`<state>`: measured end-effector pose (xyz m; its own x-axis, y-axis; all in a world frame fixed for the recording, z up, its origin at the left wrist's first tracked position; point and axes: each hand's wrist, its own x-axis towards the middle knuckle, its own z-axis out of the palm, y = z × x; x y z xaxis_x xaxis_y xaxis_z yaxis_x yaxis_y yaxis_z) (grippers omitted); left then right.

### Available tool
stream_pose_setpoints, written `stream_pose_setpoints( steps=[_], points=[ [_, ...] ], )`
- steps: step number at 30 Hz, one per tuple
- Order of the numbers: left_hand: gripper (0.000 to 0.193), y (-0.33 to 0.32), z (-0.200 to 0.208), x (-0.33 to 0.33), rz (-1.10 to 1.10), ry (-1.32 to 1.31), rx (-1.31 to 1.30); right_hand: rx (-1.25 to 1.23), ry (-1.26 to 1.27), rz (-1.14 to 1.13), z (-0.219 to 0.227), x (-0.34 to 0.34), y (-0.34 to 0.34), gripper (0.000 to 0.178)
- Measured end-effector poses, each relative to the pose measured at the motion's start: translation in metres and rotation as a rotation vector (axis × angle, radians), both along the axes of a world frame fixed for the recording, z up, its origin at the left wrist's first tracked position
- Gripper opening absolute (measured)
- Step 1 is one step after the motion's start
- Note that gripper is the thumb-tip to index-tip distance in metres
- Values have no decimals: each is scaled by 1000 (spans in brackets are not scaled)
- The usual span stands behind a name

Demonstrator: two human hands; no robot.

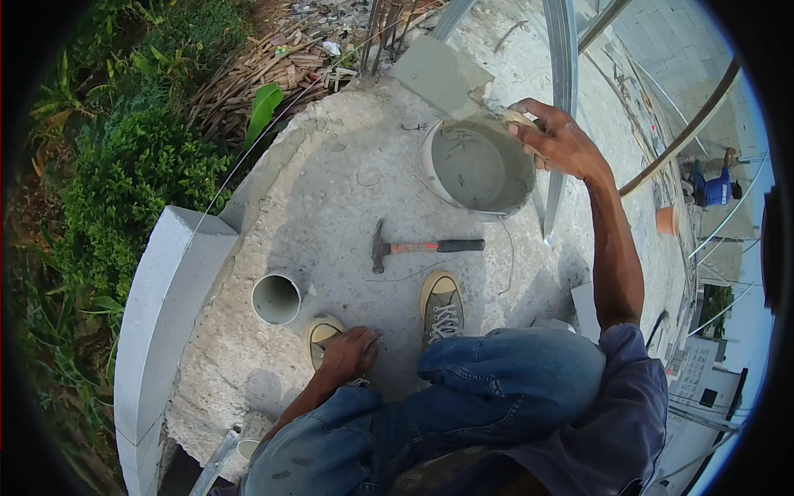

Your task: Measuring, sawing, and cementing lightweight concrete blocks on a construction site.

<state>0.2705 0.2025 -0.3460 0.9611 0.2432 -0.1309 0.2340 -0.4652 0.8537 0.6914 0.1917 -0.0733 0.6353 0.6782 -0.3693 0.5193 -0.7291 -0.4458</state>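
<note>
Right hand (564,136) grips trowel (442,76) by its handle, at right rim of bucket (431,169); left hand (350,354) curled, near side of bucket, can't tell if holding anything. Bucket holds grey mix (480,174). Trowel blade past bucket's far rim. Hammer (413,246) lies just nearside of bucket.
</note>
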Motion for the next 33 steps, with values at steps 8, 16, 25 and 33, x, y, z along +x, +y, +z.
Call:
stream_pose_setpoints(
  steps=[8, 16, 25, 33],
  points=[
    [24, 5, 2, 8, -18, 43, 39, -427, -471, 95, -27, -2, -67, 30],
    [24, 4, 4, 8, -21, 99, 69, -255, 277, -133, -84, 30, -81, 39],
    [26, 5, 6, 1, -16, 241, 120, 160, 506, -359, -48, 8, -141, 31],
    [27, 2, 0, 7, -35, 231, 88, 545, 874, -457, -64, -61, -41, 33]
  ],
)
